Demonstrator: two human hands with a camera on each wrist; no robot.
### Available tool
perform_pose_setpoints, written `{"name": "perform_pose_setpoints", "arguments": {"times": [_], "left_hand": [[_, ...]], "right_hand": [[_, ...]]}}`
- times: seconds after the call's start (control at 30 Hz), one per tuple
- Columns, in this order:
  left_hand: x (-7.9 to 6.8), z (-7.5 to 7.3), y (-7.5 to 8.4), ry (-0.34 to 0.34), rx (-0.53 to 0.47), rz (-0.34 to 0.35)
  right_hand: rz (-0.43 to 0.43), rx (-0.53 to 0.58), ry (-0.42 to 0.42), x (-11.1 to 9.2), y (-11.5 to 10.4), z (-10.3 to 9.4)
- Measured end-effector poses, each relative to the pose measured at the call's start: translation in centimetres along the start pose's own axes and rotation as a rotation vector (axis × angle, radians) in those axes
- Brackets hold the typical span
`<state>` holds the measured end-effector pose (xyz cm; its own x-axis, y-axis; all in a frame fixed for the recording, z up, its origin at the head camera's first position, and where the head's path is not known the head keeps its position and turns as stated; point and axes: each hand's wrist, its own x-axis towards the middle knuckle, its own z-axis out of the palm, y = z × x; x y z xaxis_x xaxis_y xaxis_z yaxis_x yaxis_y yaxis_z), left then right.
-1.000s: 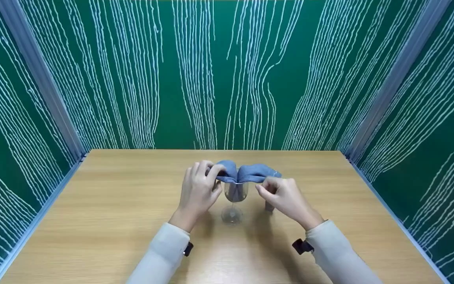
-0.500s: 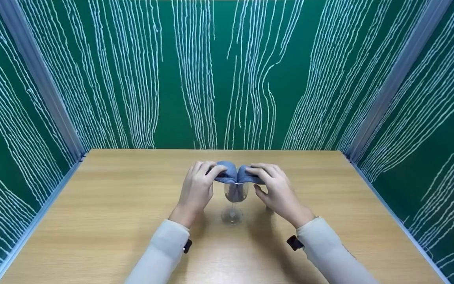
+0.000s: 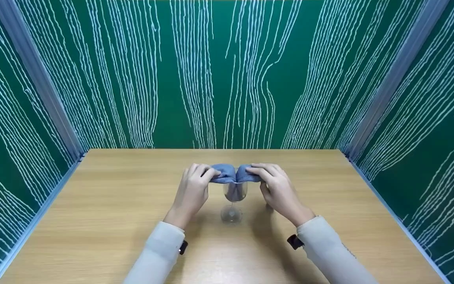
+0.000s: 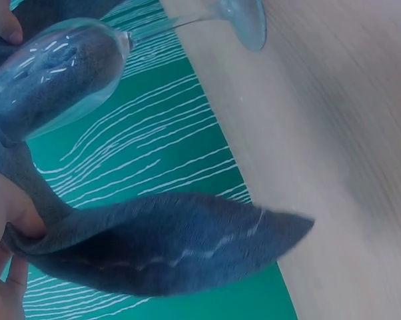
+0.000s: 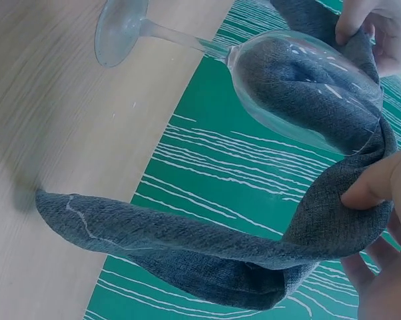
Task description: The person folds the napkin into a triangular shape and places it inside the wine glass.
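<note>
A blue-grey cloth napkin (image 3: pixel 224 173) is tucked into a stemmed wine glass (image 3: pixel 231 215), its two flaps folding out over the rim to left and right. My left hand (image 3: pixel 190 191) pinches the left flap between thumb and fingers. On the other side, my right hand (image 3: pixel 281 193) grips the right flap close to the rim. Seen from the left wrist, a long pointed end of the napkin (image 4: pixel 174 247) hangs past the left fingers. In the right wrist view, the other end (image 5: pixel 154 230) droops below the right hand (image 5: pixel 394 227), and bunched cloth shows through the glass bowl (image 5: pixel 287 87).
The glass stands upright on a light wooden table (image 3: pixel 112 205). Green panels (image 3: pixel 227 79) with wavy white lines rise behind the table and along both sides, with grey posts (image 3: pixel 396 79) at the corners.
My right hand has moved from the outer end of the right flap inward and taken hold near the rim. My left hand has shifted slightly left, with the left flap spreading outward.
</note>
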<state>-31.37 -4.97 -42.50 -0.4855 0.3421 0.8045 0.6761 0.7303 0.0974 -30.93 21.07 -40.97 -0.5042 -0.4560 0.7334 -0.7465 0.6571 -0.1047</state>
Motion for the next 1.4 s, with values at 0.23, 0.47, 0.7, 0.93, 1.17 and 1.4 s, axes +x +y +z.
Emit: {"name": "perform_pose_setpoints", "arguments": {"times": [0.23, 0.47, 0.7, 0.93, 1.17, 1.4], "left_hand": [[-0.5, -0.2, -0.1, -0.070, 0.055, -0.028], [-0.8, -0.7, -0.1, -0.084, 0.032, -0.026], [-0.9, -1.7, 0.1, -0.078, 0.007, -0.011], [-1.1, -2.2, 0.0, -0.079, -0.004, 0.013], [-1.6, -3.3, -0.7, -0.113, 0.010, -0.001], [-2.8, -4.2, -1.9, -0.152, 0.014, -0.050]], "right_hand": [[0.049, -0.008, -0.024, -0.4, 0.3, -0.5], [0.075, 0.007, -0.038, -1.2, 0.4, -1.2], [0.024, 0.014, -0.020, -1.5, 0.3, -1.6], [-0.001, 0.008, -0.053, -1.8, 0.4, -1.8], [0.012, -0.008, -0.074, -2.2, 1.1, -2.2], [0.065, -0.021, -0.100, -3.4, 2.1, -2.8]]}}
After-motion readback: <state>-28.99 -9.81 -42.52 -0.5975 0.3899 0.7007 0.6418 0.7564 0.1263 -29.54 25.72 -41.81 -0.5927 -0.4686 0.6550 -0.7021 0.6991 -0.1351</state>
